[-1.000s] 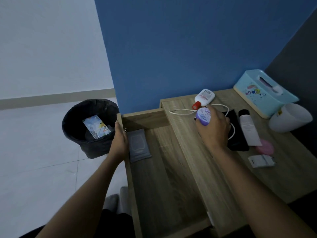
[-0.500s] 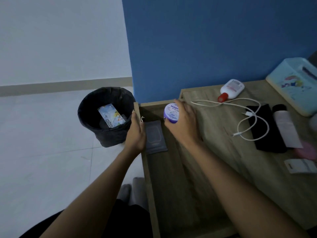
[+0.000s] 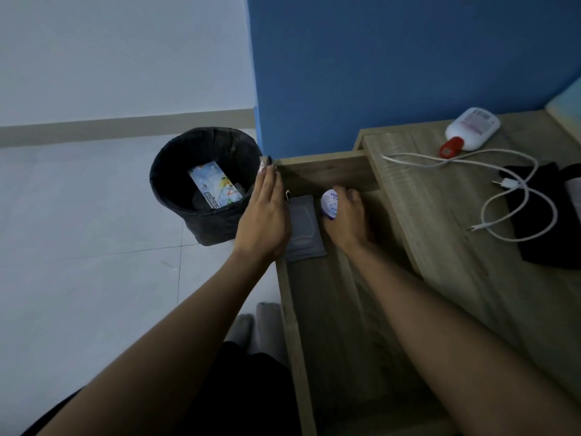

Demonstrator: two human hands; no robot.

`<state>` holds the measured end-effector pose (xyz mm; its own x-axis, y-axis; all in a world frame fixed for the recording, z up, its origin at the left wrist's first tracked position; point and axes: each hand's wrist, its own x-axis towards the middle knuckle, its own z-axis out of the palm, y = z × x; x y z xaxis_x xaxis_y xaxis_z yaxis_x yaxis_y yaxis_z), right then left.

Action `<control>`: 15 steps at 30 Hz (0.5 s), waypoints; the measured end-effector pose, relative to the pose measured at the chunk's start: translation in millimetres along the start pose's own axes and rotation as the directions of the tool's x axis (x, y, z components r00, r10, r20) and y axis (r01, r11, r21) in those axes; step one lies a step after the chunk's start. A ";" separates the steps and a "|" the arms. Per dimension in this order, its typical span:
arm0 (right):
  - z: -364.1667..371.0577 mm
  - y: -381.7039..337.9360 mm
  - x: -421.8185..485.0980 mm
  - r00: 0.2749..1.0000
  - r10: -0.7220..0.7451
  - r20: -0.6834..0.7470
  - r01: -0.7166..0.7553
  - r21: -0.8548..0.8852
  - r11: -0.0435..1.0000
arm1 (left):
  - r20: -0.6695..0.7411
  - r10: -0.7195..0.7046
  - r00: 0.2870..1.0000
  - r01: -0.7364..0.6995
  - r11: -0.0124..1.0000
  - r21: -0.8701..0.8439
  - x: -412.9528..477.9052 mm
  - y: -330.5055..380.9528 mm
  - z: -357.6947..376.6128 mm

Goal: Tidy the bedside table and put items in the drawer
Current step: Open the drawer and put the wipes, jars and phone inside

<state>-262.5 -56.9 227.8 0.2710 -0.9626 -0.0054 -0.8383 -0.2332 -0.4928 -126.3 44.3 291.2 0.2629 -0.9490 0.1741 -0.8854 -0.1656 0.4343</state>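
The wooden drawer (image 3: 290,325) stands pulled open beside the bedside table (image 3: 471,272). My right hand (image 3: 347,220) is inside it near the back, shut on a small purple-lidded jar (image 3: 328,203). A grey wipes packet (image 3: 303,228) lies in the drawer's back left corner, just left of the jar. My left hand (image 3: 265,215) rests flat along the drawer's left wall, fingers straight. On the tabletop lie a white bottle with a red cap (image 3: 471,129), a white charging cable (image 3: 515,196) and a black pouch (image 3: 540,221).
A black waste bin (image 3: 176,184) with a printed wrapper inside stands on the tiled floor left of the drawer. A blue wall rises behind the table. The corner of a pale blue box (image 3: 566,105) shows at the right edge. My socked feet (image 3: 254,325) are below the drawer.
My right hand carried the jar from the tabletop leftward and down into the drawer's back end. My left hand stayed on the drawer's left wall. The view swung left.
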 end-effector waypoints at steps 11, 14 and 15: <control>16.1 -1.2 -7.4 0.997 0.030 0.071 -0.032 0.033 0.999 | -0.015 -0.030 0.999 0.029 0.997 -0.077 -4.9 -7.7 11.5; -0.9 -15.0 -10.5 0.997 0.000 0.074 -0.003 0.040 0.999 | -0.008 -0.012 1.000 0.011 0.998 -0.066 -1.9 -11.8 11.1; -10.3 -20.4 -12.4 0.998 -0.025 0.062 0.022 0.041 0.999 | 0.005 -0.006 1.000 0.006 0.999 -0.050 0.1 -12.4 11.0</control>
<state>-253.7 -41.6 246.8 0.3202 -0.9462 -0.0470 -0.8118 -0.2485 -0.5284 -119.5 43.3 276.2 0.2663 -0.9493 0.1674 -0.8633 -0.1576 0.4794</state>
